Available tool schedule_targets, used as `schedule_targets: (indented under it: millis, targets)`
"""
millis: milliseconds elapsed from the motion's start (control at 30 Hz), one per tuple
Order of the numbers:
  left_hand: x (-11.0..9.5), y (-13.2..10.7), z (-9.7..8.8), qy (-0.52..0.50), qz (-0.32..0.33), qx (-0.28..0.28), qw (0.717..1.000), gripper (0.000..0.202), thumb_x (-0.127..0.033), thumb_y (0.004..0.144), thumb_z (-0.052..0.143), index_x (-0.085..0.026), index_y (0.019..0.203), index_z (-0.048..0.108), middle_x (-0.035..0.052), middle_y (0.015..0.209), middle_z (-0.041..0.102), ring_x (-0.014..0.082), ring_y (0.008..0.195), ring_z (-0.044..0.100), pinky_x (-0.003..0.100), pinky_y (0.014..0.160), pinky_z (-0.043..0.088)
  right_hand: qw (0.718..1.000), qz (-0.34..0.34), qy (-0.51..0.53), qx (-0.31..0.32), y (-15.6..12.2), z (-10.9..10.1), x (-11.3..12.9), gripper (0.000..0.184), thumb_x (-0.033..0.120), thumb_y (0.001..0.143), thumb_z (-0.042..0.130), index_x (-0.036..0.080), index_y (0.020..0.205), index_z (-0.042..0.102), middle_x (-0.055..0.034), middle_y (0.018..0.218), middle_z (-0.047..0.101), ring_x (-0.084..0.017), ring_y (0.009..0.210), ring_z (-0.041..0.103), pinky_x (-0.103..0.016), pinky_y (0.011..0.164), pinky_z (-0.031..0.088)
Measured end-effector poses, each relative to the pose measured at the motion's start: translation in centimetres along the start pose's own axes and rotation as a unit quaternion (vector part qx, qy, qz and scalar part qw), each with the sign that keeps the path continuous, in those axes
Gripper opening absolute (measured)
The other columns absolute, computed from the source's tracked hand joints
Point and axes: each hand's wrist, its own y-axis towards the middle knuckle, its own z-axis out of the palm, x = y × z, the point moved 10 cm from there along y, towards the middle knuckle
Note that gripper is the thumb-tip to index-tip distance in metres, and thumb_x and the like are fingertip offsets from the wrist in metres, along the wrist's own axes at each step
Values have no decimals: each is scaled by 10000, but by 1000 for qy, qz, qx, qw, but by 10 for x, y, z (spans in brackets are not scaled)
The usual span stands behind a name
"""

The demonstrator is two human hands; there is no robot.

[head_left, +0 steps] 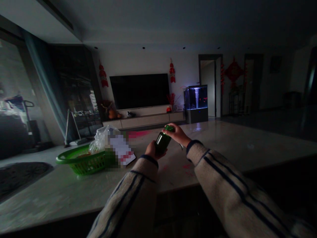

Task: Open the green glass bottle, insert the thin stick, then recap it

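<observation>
A dark green bottle is held tilted above the pale stone counter, its neck pointing up and to the right. My left hand is wrapped round the bottle's lower body. My right hand is closed over the green cap at the top of the bottle. Both arms wear a beige sleeve with dark stripes.
A green plastic basket with a clear bag and a blurred packet stands on the counter to the left. Beyond are a dark television, a low cabinet, a lit fish tank, red wall ornaments and a doorway. The room is dim.
</observation>
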Motion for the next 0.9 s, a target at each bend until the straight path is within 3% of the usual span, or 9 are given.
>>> schedule_targets:
  millis: [133,400,600,900]
  targets:
    - [-4,-2,-3,48,9,-24,999,330,-334,838,308,-154,1040,496,82,669,590,200,512,592,272,374,443,1000,-6,12,-2,1,0,-2,389,445,592,649,191,876,570,-12,817,607,-139,732,549,-269,690,430]
    - [-4,-1,-4,32,7,-28,999,332,-340,842,312,-182,1075,488,95,756,615,202,576,615,278,415,462,1000,-13,16,-1,1,1,1,365,426,600,647,187,860,555,-2,767,583,-125,688,527,-249,642,420]
    - [-5,-4,-4,41,16,-28,999,334,-336,842,290,-157,1043,488,72,646,584,199,492,589,249,338,411,1000,-20,5,2,1,2,3,347,409,610,645,187,863,561,-1,773,592,-123,693,531,-251,651,422]
    - [-10,-4,1,67,37,14,997,401,-334,836,263,-108,1070,497,91,643,601,202,439,579,212,270,311,985,19,147,84,-1,11,12,400,290,577,697,196,939,553,-19,881,619,-134,786,564,-286,743,439]
